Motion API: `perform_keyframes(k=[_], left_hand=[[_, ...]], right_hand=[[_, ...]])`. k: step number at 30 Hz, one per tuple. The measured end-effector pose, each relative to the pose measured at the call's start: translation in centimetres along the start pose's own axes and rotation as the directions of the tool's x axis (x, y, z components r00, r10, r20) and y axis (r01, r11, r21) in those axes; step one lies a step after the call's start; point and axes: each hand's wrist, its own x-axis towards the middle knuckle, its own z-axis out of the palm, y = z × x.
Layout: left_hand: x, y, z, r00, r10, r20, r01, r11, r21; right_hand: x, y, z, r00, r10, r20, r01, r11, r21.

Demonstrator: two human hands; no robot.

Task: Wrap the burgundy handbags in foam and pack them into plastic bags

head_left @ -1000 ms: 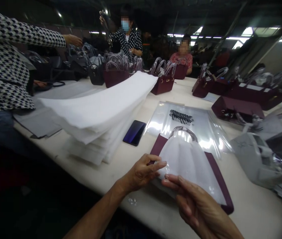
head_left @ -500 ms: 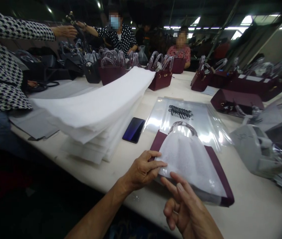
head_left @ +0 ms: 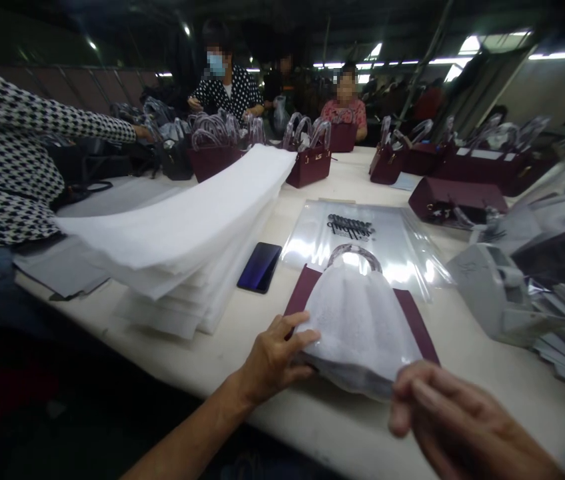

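Observation:
A maroon handbag (head_left: 415,323) lies on the table in front of me, its handle (head_left: 355,252) wrapped in clear film and pointing away. White foam sheet (head_left: 362,320) covers most of its face and folds over the near edge. My left hand (head_left: 277,353) grips the bag's near left corner, fingers on top of the foam and thumb at the near side. At the near right corner is my right hand (head_left: 452,413), its fingers curled and pressed together. Whatever lies between those fingertips, if anything, is hidden.
A stack of white foam sheets (head_left: 177,220) stands left, beside a phone (head_left: 259,267). Printed clear plastic bags (head_left: 352,223) lie behind the handbag. A grey tape dispenser (head_left: 495,293) stands right. More maroon bags (head_left: 310,167) line the back, with co-workers around the table.
My right hand has moved right, from the near edge's middle to the right corner, and its fingers have closed. My left hand stays at the left corner. A co-worker's arm at left has lowered.

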Motion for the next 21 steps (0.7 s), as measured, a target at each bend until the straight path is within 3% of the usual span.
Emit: perform_keyframes(k=[1,2,4,5,6,9,11,13,17,19,21], left_hand=[[-0.5,0.1,0.3,0.999,0.022,-0.026,-0.021,0.999,0.039],[-1.1,0.3,0.6,0.997,0.055,-0.061,-0.051,0.996,0.079],[-2.5,0.5,1.3,0.982,0.14,-0.131,-0.117,0.979,0.166],[-3.4,0.6,1.7,0.967,0.186,-0.172,-0.149,0.966,0.211],[-4.3,0.6,2.1,0.952,0.224,-0.209,-0.168,0.952,0.254],[-6.7,0.3,2.9,0.928,0.276,-0.251,-0.186,0.926,0.329],[-7.7,0.0,2.9,0.928,0.309,-0.208,-0.226,0.911,0.346],[-8.2,-0.3,2.6,0.925,0.345,-0.161,-0.278,0.9,0.335],[-7.7,-0.6,1.7,0.941,0.331,-0.069,-0.303,0.917,0.261],[-7.2,-0.6,1.5,0.967,0.249,-0.044,-0.239,0.957,0.167],[-6.4,-0.3,1.5,0.99,0.09,-0.109,-0.088,0.996,0.024]], right_hand=[[0.7,-2.0,-1.3,0.976,-0.161,-0.147,0.131,0.972,-0.197],[1.9,-4.0,-2.7,0.897,-0.36,-0.258,0.231,0.877,-0.42],[5.0,-7.3,-4.9,0.688,-0.652,-0.318,0.221,0.606,-0.764],[6.7,-8.4,-5.8,0.662,-0.689,-0.295,0.195,0.539,-0.819],[8.5,-9.3,-6.4,0.669,-0.682,-0.295,0.177,0.532,-0.828],[12.2,-9.8,-6.8,0.879,-0.447,-0.166,0.256,0.736,-0.626],[12.9,-9.2,-6.3,0.942,-0.333,-0.035,0.274,0.828,-0.489],[12.3,-8.6,-5.7,0.941,-0.338,-0.019,0.293,0.839,-0.458],[9.9,-8.5,-5.2,0.897,-0.431,-0.098,0.353,0.832,-0.428],[9.1,-9.1,-5.4,0.874,-0.464,-0.143,0.387,0.844,-0.372],[8.2,-9.5,-5.9,0.852,-0.452,-0.264,0.402,0.888,-0.224]])
